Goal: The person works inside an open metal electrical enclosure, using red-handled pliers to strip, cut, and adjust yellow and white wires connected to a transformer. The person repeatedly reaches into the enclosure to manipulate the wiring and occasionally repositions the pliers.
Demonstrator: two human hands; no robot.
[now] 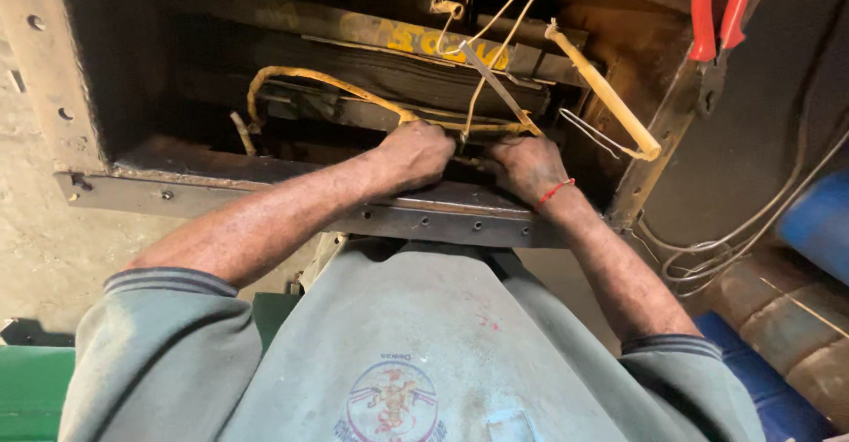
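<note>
Yellowed insulated wires [354,88] run inside a rusty metal casing [53,71], looping above a dark, layered coil block [398,71] that fills the middle of the opening. Seen from the head camera, both hands reach over the casing's front lip [442,217], a flat steel strip with a row of small holes along its edge. The left hand [416,155] sits just inside that lip, fingers curled shut into a fist around something at the foot of the wires; what it grips is hidden by the knuckles, possibly the wire bundle itself. The right hand [529,166], a red thread [555,191] at its wrist, lies just beside the left, also curled tight, with a thin metal blade [495,84] rising from between the two hands toward the upper part of the opening. A stiff yellow sleeve [606,97] slants down to the right of the coil block, ending near the casing's right upright [663,133]. Open room is scant: the hands are boxed between lip and coil block, with darker free space only to the left of the coil. Red-handled pliers [718,9] hang above the right upright. Grey cables [743,230] trail outside the casing to the right, near a blue drum [818,225].
</note>
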